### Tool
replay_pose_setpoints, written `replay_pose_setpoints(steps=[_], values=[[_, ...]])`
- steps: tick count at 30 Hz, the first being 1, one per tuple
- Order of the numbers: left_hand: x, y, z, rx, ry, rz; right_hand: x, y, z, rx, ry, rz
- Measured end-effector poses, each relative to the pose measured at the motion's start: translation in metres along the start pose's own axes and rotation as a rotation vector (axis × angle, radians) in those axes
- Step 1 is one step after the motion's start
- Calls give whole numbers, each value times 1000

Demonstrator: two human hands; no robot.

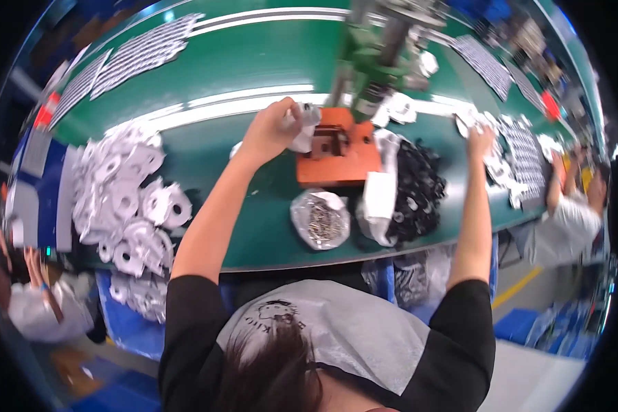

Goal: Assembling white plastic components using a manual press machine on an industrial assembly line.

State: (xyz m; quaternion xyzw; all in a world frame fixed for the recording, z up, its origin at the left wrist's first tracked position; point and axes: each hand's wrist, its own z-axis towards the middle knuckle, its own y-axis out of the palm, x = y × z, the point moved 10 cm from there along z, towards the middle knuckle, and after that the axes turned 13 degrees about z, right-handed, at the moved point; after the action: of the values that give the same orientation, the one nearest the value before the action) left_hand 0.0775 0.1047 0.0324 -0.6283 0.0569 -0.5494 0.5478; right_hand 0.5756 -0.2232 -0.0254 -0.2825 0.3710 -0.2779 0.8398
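Note:
My left hand (273,129) is closed around a whitish plastic part (303,129) with a greyish end, just left of the orange base (336,173) of a bench press. The green press head (372,86) rises behind that base, and a dark metal fixture (329,142) sits on top of it. Out to the right, my right hand (481,142) reaches to a loose heap of white plastic parts (505,172). Its fingertips are at the heap's upper end, too small and blurred to show whether they grip a part.
White ring-shaped parts (120,185) are heaped at left. Nearer me lie a clear bag of small metal pieces (321,220), a white cloth-like strip (380,199) and a pile of black parts (419,192). Patterned sheets (144,56) lie far left. Co-workers (570,220) sit at both sides.

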Motion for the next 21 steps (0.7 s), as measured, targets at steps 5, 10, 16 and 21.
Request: replay_pose_setpoints(steps=[5,10,16,21], values=[[-79,-13,41,269,-171,-210,94,-23,-74,-239,406,-477],[-130,7,57,152,-164,190,84,-66,-90,-99,359,-551],[-121,1,-61,-188,-160,592,67,-93,-120,-28,65,-228],[-98,-86,-136,-48,-362,1021,68,-113,-149,-26,-52,-141]])
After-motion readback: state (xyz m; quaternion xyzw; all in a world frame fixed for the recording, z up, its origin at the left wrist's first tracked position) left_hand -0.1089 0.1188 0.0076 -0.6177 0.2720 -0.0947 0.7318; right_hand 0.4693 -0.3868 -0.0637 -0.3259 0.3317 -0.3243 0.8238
